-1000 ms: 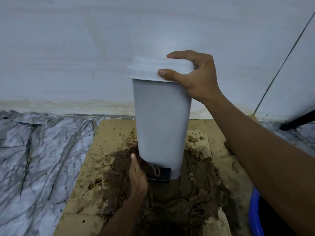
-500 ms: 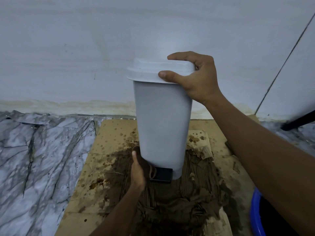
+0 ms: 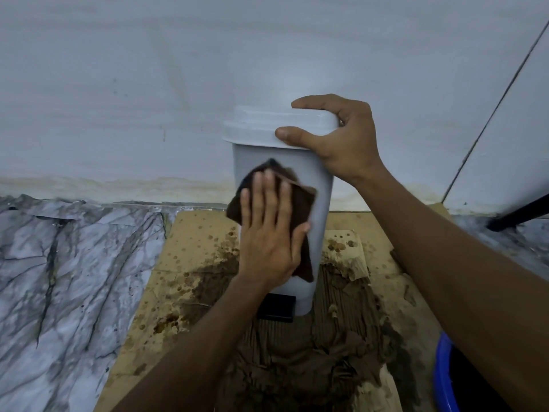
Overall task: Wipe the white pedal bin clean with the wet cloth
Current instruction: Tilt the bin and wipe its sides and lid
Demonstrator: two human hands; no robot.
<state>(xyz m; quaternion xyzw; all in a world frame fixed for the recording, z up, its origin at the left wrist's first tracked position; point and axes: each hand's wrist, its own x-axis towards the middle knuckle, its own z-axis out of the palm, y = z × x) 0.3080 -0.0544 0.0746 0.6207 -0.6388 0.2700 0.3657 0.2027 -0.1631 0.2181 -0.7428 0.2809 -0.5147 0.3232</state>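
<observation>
Pedal bin: the white pedal bin (image 3: 319, 200) stood centre frame on soaked cardboard, close to the pale wall, its top leaning slightly toward the upper left.
Lid: the white lid (image 3: 267, 129) was shut on top of the bin.
Pedal: a black pedal (image 3: 277, 307) stuck out at the bin's foot, toward the camera.
Right hand: the right hand (image 3: 341, 144) gripped the lid's right edge, thumb on the front rim, fingers (image 3: 315, 103) curled over the top.
Left hand: the left hand (image 3: 267, 233) lay flat on the bin's front, its fingers spread wide, pressing the cloth to the wall of the bin.
Cloth: the dark brown wet cloth (image 3: 303, 209) was pinned under the left palm at mid-height, its corners showing above and to the right of the hand; its edges were blurred.
Cardboard: the brown cardboard (image 3: 193, 233) was spotted and torn, with a dark wet patch below the bin.
Floor: a marble-patterned sheet (image 3: 74, 278) covered the floor at left.
Basin: a blue basin rim (image 3: 442, 376) showed at lower right.
</observation>
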